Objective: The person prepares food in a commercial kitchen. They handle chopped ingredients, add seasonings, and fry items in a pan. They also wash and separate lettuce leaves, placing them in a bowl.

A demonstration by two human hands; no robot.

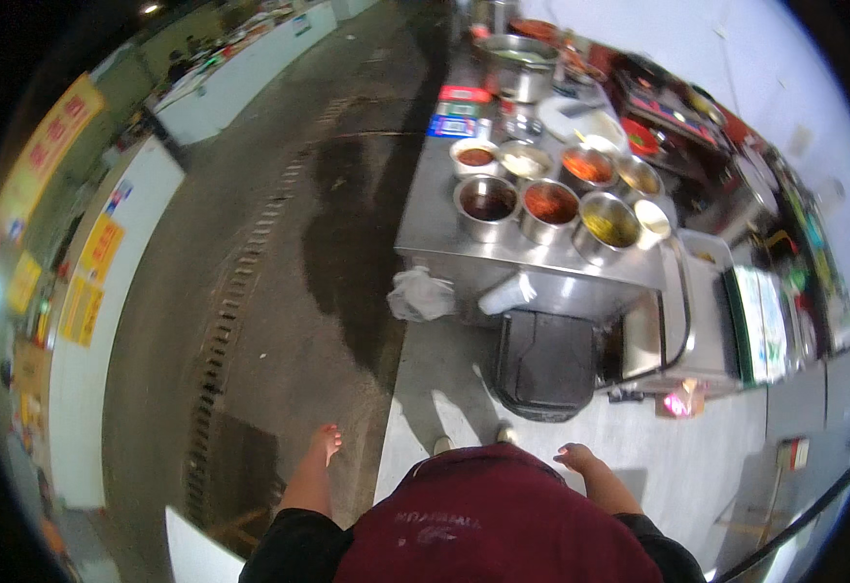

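Observation:
My left hand (326, 444) hangs at my left side over the dark floor, its fingers loosely bent and a little apart, with nothing visible in it. On the other side, my right hand (577, 456) is held out over the pale floor, fingers loose, also with nothing visible in it. Neither touches anything. Ahead stands a steel counter (425, 225) with several steel pots: a dark sauce pot (488, 201), a red sauce pot (549, 205) and a pot of yellow-green food (607, 222). Below the counter is a black lidded bin (547, 355), nearest to my feet.
A pale plastic bag (422, 294) hangs at the counter's left corner. A tall stockpot (519, 66) stands at the counter's far end. To the right is a steel cabinet (711, 316). A drain grate (235, 301) runs along the floor at left, beside white stalls (119, 282).

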